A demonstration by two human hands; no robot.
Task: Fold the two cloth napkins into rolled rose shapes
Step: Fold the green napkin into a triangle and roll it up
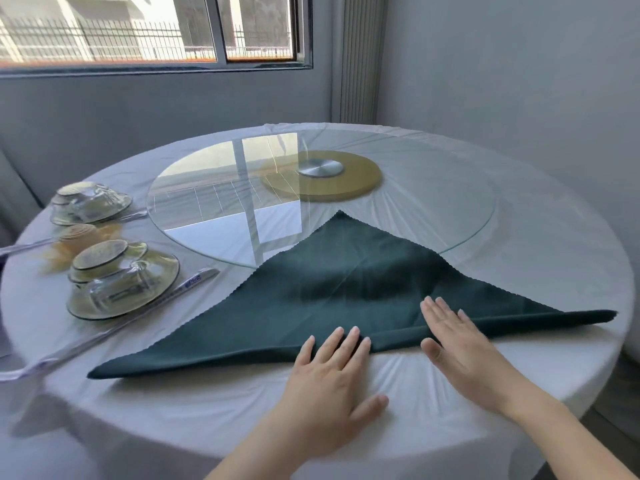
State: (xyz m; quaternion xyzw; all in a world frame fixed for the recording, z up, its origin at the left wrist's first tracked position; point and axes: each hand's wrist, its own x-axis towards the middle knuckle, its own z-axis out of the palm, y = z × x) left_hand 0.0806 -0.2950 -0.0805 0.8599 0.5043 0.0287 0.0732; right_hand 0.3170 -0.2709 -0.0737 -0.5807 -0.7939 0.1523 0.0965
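Had the dark green cloth napkin (346, 299) down as a flat triangle on the round white-clothed bench (173, 410), long fold nearest, tip up on the clear round glass turntable (450, 209). Pressed the left hand (329, 379) flat, fingertips on that fold. Rested the right hand (460, 344) flat on the cloth just beside, fingers straight. Gripped nothing, hands apart. Had upturned glass cups on saucers (117, 271) standing well off to the left.
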